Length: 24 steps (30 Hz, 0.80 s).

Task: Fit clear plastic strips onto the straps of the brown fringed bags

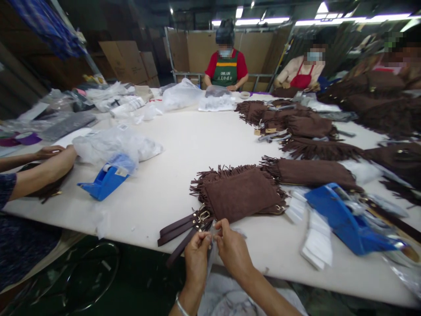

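Observation:
Both hands are close together at the table's front edge, just below a brown fringed bag. My left hand, with a bracelet at the wrist, pinches a thin clear strip that looks like plastic. Fingers of my right hand are pressed together on the upper part of the same strip. Dark brown straps with gold metal clasps lie just beyond my left hand, joined to or resting against the bag's lower left corner.
Blue tape dispensers stand at left and right. White slips lie right of my hands. More brown bags are piled behind. Another person's arms reach in from the left; people sit across the table.

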Tool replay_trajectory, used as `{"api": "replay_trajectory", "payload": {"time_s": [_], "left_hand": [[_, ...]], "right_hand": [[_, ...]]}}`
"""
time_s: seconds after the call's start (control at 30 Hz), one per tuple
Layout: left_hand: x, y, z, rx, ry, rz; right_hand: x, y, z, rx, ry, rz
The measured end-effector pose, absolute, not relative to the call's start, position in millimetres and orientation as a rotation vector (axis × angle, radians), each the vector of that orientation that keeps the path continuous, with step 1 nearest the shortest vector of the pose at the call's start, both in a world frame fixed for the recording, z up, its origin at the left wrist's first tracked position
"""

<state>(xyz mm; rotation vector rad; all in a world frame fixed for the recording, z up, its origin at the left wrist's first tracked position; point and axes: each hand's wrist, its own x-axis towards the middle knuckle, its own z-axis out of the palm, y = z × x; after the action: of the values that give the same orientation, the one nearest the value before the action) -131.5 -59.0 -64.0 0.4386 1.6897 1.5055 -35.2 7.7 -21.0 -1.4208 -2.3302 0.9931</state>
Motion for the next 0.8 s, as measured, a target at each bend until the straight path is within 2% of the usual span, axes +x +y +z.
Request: {"api": "replay_trajectory", "payload": {"time_s": [0.33,0.5,0.6,0.8], "left_hand": [[-132.9,-63.3,-56.4,0.586,1.850,1.478],[-129.6,-63.4,-53.9,0.598,1.903,1.490],[-126.4,-62.6,-56.7,0.482,1.816,1.512],[-122.5,-58.6,-44.6,0.104,1.443,1.558]], "right_hand": [[-30.9,0.3,-35.3,-1.327,-2.067,1.163],[-36.5,-7.8,-52.6,-1.327,-1.612,1.542],[-36.5,-13.1,-56.0,-1.298,-1.380,1.708],[-31.8,-17.9,-57.0,-1.242,-1.180,1.786]]}}
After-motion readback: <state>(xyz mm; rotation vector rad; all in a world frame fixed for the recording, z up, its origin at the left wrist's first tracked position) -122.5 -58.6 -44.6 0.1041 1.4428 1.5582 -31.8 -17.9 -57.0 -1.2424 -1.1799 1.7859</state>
